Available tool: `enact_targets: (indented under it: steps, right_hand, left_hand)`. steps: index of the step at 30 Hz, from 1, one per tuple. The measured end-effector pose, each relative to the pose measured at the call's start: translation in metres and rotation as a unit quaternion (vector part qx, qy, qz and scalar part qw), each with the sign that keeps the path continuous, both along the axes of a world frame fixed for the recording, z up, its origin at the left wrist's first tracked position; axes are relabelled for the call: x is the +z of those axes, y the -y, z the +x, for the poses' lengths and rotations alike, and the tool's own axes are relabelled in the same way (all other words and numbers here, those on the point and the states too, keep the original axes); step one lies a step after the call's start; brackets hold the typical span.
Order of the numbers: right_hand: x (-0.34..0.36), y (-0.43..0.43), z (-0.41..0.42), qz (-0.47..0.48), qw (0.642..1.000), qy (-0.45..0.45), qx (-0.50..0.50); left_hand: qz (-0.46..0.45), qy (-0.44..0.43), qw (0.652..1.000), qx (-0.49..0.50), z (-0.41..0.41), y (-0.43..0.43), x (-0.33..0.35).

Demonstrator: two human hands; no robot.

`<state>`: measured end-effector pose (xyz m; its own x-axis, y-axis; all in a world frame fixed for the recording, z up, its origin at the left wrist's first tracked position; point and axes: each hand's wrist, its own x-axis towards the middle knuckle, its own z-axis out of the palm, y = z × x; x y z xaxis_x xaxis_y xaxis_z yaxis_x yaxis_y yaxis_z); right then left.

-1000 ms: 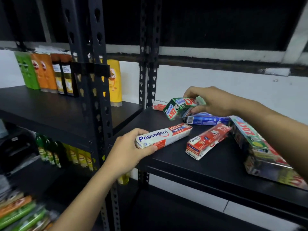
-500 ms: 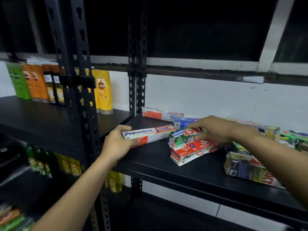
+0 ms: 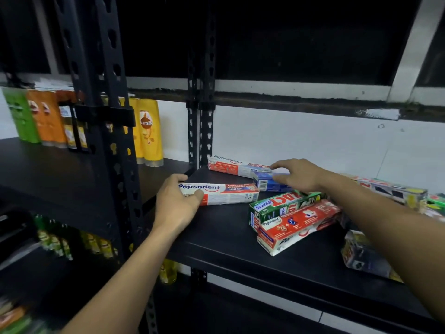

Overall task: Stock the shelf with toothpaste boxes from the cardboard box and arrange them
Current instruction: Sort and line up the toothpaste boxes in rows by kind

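Observation:
On the black shelf (image 3: 224, 259) my left hand (image 3: 177, 203) grips the left end of a white Pepsodent box (image 3: 228, 194) that lies flat. My right hand (image 3: 299, 175) reaches over a small blue box (image 3: 271, 184), with its fingers spread on top of it. A second white Pepsodent box (image 3: 227, 165) lies at the back against the wall. In front of my right forearm lie a green Zact box (image 3: 284, 206) and a red Pepsodent box (image 3: 298, 225), side by side and at an angle. The cardboard box is out of view.
Wrapped multi-packs of toothpaste lie at the right, one near the front (image 3: 361, 255) and one further back (image 3: 395, 191). A black slotted upright (image 3: 106, 131) stands left of my left hand. Yellow Sunsilk bottles (image 3: 147, 131) and other bottles line the neighbouring shelf.
My right hand has let go of the green Zact box and moved back onto the blue box. My left hand has pushed the white Pepsodent box further in on the shelf.

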<state>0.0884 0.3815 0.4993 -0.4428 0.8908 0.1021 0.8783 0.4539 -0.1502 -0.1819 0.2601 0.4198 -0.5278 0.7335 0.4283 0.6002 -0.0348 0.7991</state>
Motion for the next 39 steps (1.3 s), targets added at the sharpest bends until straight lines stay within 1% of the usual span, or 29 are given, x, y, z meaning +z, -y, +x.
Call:
enact_targets:
  steps: [3, 5, 7, 8, 11, 14, 16, 21, 22, 24, 26, 29, 32, 34, 37, 39]
  right_hand:
    - [-0.011, -0.013, -0.004, -0.061, 0.998, 0.014, -0.032]
    - [-0.017, -0.016, -0.006, -0.092, 0.995, -0.008, -0.037]
    - [-0.018, -0.017, -0.007, -0.083, 0.995, -0.037, -0.037]
    - [-0.019, -0.019, -0.006, -0.066, 0.997, -0.025, -0.037]
    - [-0.018, -0.02, 0.0, -0.034, 0.997, 0.059, -0.037]
    - [-0.015, -0.008, 0.005, -0.018, 0.983, 0.182, 0.016]
    - [-0.013, -0.002, 0.007, 0.009, 0.976, 0.215, 0.043]
    - [-0.009, 0.006, 0.014, 0.028, 0.974, 0.213, 0.064]
    - [-0.008, 0.007, 0.013, 0.011, 0.979, 0.196, 0.057]
    - [-0.005, 0.006, 0.009, -0.038, 0.993, 0.114, 0.021]
    - [-0.001, 0.002, 0.004, -0.049, 0.996, 0.08, 0.003]
    - [0.0, -0.012, -0.002, -0.018, 0.999, 0.045, -0.003]
    - [-0.003, -0.03, -0.01, 0.041, 0.998, 0.045, -0.008]
    - [-0.007, -0.042, -0.016, 0.05, 0.998, 0.045, -0.009]
    - [-0.012, -0.058, -0.025, 0.017, 0.999, 0.044, -0.015]
    - [-0.016, -0.067, -0.028, 0.006, 0.999, 0.041, -0.023]
  left_hand:
    - [0.019, -0.018, 0.999, 0.021, -0.001, 0.0, -0.002]
    - [0.017, -0.025, 0.999, 0.042, -0.002, -0.001, -0.004]
    - [0.017, -0.033, 0.998, 0.053, -0.003, -0.002, -0.006]
    - [0.019, -0.037, 0.998, 0.056, -0.003, -0.002, -0.006]
    - [0.015, -0.043, 0.997, 0.064, -0.003, -0.002, -0.006]
    - [0.013, -0.046, 0.997, 0.067, -0.003, 0.0, -0.006]
    - [0.017, -0.046, 0.997, 0.067, -0.002, 0.0, -0.006]
    - [0.03, -0.049, 0.996, 0.072, 0.0, 0.003, -0.005]
    - [0.031, -0.051, 0.996, 0.072, 0.0, 0.003, -0.005]
    - [0.026, -0.055, 0.996, 0.067, 0.0, 0.002, -0.005]
    - [0.007, -0.052, 0.997, 0.049, 0.0, -0.003, -0.004]
    - [-0.029, -0.049, 0.998, 0.007, -0.005, -0.015, -0.003]
    - [-0.033, -0.048, 0.998, -0.038, -0.007, -0.026, 0.0]
    - [-0.025, -0.024, 0.998, -0.056, -0.009, -0.033, 0.002]
    - [-0.006, 0.041, 0.997, -0.072, -0.015, -0.045, 0.004]
    - [0.002, 0.069, 0.994, -0.082, -0.019, -0.051, 0.003]
